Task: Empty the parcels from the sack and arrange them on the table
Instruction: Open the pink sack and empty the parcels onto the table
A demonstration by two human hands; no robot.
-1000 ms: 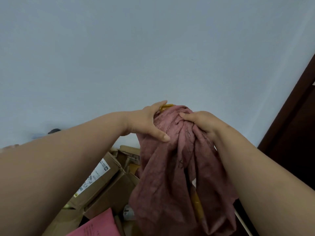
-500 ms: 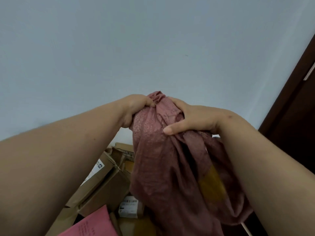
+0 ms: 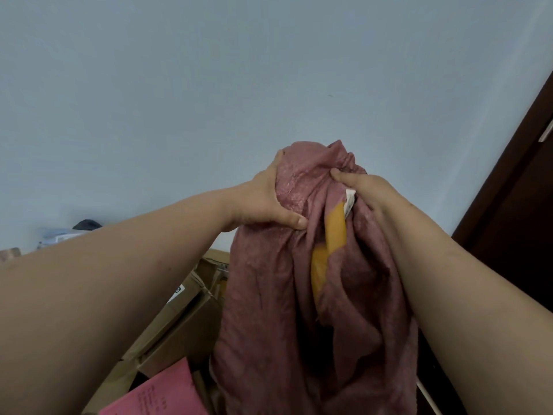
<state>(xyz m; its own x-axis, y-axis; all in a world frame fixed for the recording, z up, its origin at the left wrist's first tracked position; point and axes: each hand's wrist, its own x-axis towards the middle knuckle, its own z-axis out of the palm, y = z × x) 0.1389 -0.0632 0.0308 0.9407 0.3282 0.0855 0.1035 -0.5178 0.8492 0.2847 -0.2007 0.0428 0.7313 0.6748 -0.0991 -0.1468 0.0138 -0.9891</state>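
Note:
A dusty-pink cloth sack (image 3: 269,310) hangs upside down from both my hands, held high in front of the wall. My left hand (image 3: 266,202) grips its bunched top on the left side, thumb across the front. My right hand (image 3: 363,190) grips the top on the right. An orange-yellow parcel (image 3: 330,244) with a white label shows through a gap in the folds. Below lie several brown cardboard parcels (image 3: 179,319) and a pink envelope (image 3: 161,393).
A pale blue wall fills the upper view. A dark brown door (image 3: 514,190) stands at the right. Some small things (image 3: 68,233) lie at the far left behind my forearm.
Both hands have shifted their grip along the sack's top. The folds have parted, and the orange parcel now shows near the top instead of low on the right.

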